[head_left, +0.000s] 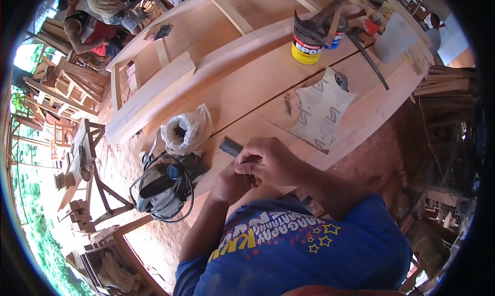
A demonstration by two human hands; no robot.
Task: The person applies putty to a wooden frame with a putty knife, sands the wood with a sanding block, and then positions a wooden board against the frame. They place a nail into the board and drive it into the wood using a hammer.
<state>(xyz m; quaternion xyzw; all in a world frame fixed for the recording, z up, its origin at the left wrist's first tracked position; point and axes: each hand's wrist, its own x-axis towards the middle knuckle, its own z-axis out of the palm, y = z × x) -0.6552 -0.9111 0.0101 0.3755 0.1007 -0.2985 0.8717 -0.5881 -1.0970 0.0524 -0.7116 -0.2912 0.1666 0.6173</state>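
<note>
My left hand [233, 182] and my right hand [269, 161] meet in front of my blue shirt, over the near edge of the wooden surface [247, 131]. Their fingers are closed and pressed together; what is between them, if anything, is too small to tell. A dark flat block [230, 147] shows just beyond the right hand's fingers, and whether it is held cannot be told. To the left lie a power tool [167, 180] with a coiled cable and a white bag [186, 130]. A torn printed sheet [322, 110] rests to the right.
A yellow epoxy can [308, 43], a blue can [335, 37] and a red-labelled bottle [372, 24] stand at the back right, near a dark strip [371, 59]. Wooden framing [221, 43] runs across the back. Other people [85, 30] are at the upper left.
</note>
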